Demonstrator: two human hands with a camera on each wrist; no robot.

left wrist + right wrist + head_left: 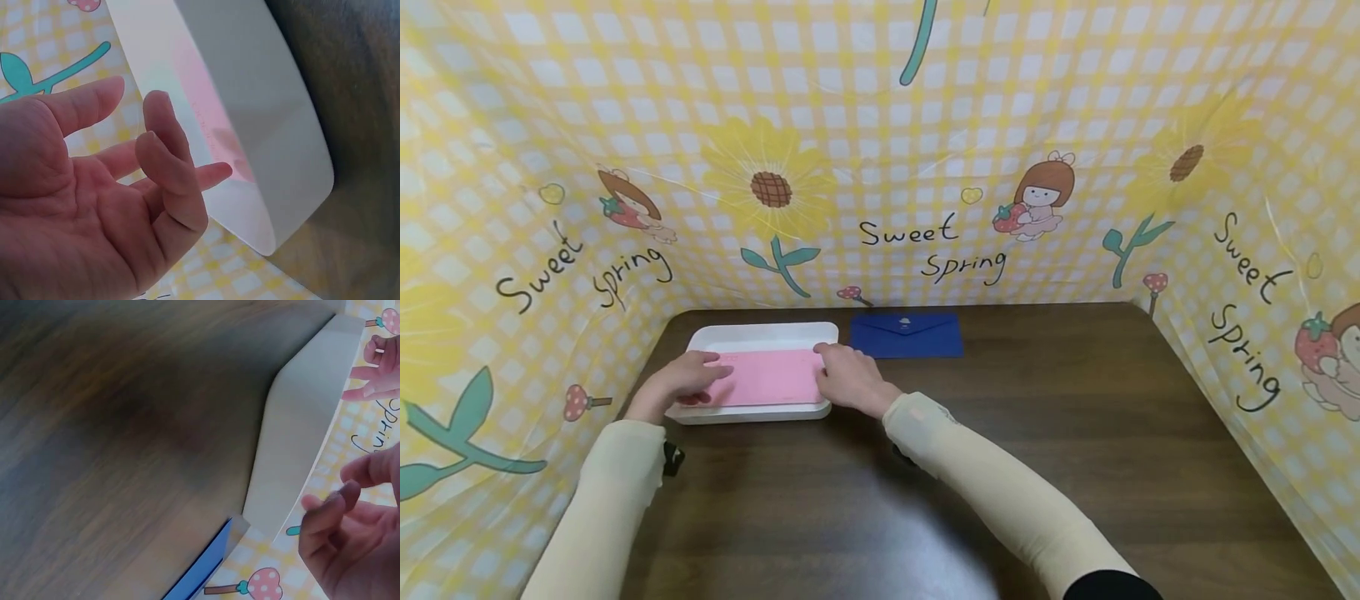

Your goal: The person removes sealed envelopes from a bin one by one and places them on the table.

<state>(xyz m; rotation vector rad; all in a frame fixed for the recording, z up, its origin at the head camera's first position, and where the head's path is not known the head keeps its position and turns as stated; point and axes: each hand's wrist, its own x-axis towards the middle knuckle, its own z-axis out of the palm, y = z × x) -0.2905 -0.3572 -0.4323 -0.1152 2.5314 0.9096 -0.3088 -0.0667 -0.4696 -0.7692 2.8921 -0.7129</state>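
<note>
The white tray (760, 335) is sitting left of the frame's centre, holding the pink sheet (767, 379); the left hand (685, 377) is spreading loosely over its left end, the right hand (853, 380) is bending at its right, any pinch unclear; even, gentle handling should be sparing creases.

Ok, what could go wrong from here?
The flat pink rectangular item might catch on the white rectangular tray if either end shifts unevenly: the left hand and right hand are at opposite ends. The right hand could also nudge the dark blue flapped envelope beside the tray.
</note>
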